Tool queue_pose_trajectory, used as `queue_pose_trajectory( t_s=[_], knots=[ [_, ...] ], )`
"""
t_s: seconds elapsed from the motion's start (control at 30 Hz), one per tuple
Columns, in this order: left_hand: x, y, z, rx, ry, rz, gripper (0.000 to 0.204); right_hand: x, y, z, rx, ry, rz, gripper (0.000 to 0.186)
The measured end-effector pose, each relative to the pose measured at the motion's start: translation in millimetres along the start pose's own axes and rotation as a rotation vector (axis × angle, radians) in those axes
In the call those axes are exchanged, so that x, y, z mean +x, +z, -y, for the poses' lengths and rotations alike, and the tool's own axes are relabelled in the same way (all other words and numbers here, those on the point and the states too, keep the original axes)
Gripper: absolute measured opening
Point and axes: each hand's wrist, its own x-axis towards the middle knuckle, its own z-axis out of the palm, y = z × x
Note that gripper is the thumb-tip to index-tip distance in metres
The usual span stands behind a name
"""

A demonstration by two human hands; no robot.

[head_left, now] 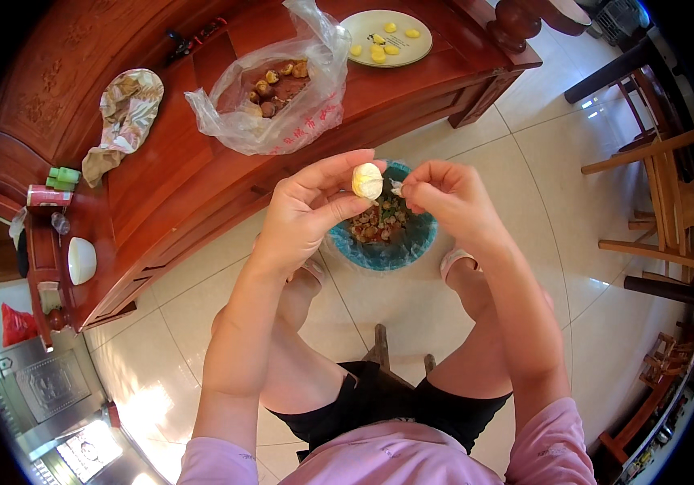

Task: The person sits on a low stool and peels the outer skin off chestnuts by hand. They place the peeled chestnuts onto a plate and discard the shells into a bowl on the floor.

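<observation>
In my left hand (314, 198) a round, pale yellow-white chestnut (367, 181), which looks peeled, is gripped between thumb and fingers. Just to its right, my right hand (444, 194) is closed in a pinch on a small whitish scrap of peel (397, 188). The two hands are close together but apart. Below them on the floor stands a teal basin (395, 257), lined with clear plastic and holding brown and greenish peelings. On the wooden bench ahead, an open plastic bag (242, 133) contains several brown chestnuts (266, 87). Several yellow pieces lie on a white plate (356, 32).
The reddish wooden bench (165, 174) runs across the far left. It carries a crumpled patterned cloth (130, 109), a white bowl (82, 260) and a red tin (48, 196). Wooden chairs (662, 194) stand at the right. My knees flank the basin.
</observation>
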Motion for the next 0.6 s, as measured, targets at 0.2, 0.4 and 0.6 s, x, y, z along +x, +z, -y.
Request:
queue_pose_trajectory(
  t_s=[0.2, 0.4, 0.6],
  knots=[
    [0.7, 3.6, 7.4, 0.077, 0.058, -0.046, 0.041, 0.9, 5.3, -7.8, -0.041, -0.094, -0.020, 0.014],
    [5.0, 2.8, 21.9, 0.285, 0.207, -0.101, 0.038, -0.3, 12.8, -7.6, -0.151, -0.320, -0.038, 0.017],
    [5.4, 6.6, 23.9, 0.332, 0.233, -0.109, 0.037, -0.8, 14.8, -6.8, -0.109, -0.256, -0.035, 0.016]
  ],
)
